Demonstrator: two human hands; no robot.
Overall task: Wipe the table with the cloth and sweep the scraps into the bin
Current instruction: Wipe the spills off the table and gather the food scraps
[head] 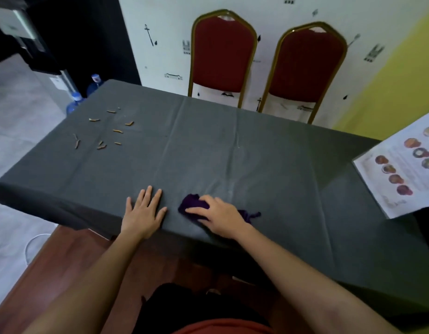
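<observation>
A dark purple cloth [193,204] lies bunched near the front edge of the table [232,153], which is covered in a dark grey tablecloth. My right hand [218,218] presses down on the cloth and grips it; part of the cloth sticks out to the right of my wrist. To the left of the cloth, my left hand [144,213] rests flat on the tablecloth with fingers spread, holding nothing. Several small orange-brown scraps [105,131] are scattered at the far left part of the table. No bin is visible.
Two red chairs with gold frames [220,56] [307,66] stand behind the far side of the table. A printed sheet with food pictures [401,169] lies at the right edge. Blue water bottles [74,102] stand on the floor beyond the left corner.
</observation>
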